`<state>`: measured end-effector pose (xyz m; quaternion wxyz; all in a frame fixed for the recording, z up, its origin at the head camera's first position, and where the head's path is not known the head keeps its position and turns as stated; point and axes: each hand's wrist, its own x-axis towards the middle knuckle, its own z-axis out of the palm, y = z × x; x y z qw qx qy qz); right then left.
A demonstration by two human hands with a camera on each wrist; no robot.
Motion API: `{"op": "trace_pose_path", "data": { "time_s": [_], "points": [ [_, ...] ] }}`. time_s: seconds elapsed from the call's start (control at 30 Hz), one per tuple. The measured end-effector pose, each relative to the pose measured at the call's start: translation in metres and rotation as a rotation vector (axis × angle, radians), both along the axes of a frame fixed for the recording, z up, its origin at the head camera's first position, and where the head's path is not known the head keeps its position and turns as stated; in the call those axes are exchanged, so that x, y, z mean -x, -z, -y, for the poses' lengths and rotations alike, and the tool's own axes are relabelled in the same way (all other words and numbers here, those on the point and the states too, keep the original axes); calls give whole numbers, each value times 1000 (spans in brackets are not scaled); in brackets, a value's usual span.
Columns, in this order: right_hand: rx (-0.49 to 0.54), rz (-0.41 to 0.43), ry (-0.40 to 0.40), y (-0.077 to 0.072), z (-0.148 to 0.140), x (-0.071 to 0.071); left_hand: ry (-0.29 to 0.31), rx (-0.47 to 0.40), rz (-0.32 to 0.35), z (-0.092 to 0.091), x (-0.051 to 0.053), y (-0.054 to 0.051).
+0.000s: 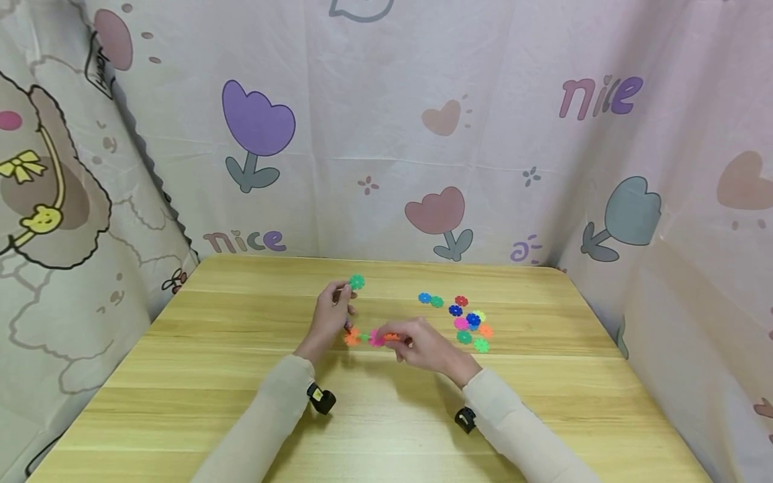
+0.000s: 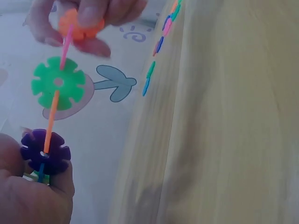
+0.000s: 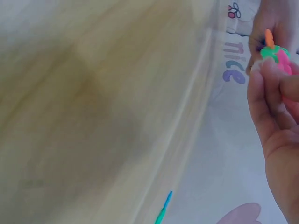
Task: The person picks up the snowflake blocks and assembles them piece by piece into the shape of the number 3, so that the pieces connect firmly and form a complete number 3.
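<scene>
Chain (image 1: 364,338) of notched plastic discs is held above the table (image 1: 151,402), between both hands. Left hand (image 1: 329,318) clamps thumb and fingers on a purple disc (image 2: 56,151); a green disc (image 1: 357,282) projects from it on the far side. Right hand (image 1: 421,345) pinches an orange end disc (image 2: 77,29) at the right. Between the grips, from left to right, are an orange middle disc (image 2: 52,122), a green middle disc (image 2: 70,83) and a pink disc (image 2: 67,49). Loose discs (image 1: 474,320) lie on the table to the right, beyond the right hand.

Caution: the slot joints probably hold by friction alone. Drawing the hands apart could open a joint at the green middle disc, which neither hand supports. Twisting one end could pop out the pink disc. Pressing inward off-line could buckle the span. Loosening either grip could drop that end. Slot depth cannot be judged.
</scene>
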<state>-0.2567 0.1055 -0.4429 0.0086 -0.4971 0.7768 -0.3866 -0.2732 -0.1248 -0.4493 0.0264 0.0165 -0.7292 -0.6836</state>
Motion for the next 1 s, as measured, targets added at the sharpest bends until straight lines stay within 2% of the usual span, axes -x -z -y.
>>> {"op": "trace_pose_path", "data": {
  "time_s": [0.13, 0.23, 0.4, 0.53, 0.63, 0.73, 0.87, 1.0],
  "points": [
    [-46, 37, -4, -2, 0, -1, 23, 10, 13, 2, 2, 2],
    [-57, 29, 21, -2, 1, -2, 22, 16, 23, 2, 3, 3],
    [-44, -46, 24, -1, 4, -5, -2, 1, 51, 1, 5, 7],
    [-33, -65, 14, -2, 4, -6, -36, -73, 67, 1, 5, 9],
    [-4, -57, 45, 0, 3, -5, -25, -162, 89, 1, 4, 9],
    [16, -44, 79, 2, 1, -3, 47, -206, 152, 3, 2, 8],
    [27, -13, 98, 4, -1, -1, 236, -201, 240, 13, -1, 10],
    [35, 21, 116, 7, -4, 1, 426, -260, 272, 26, -3, 10]
  ]
}}
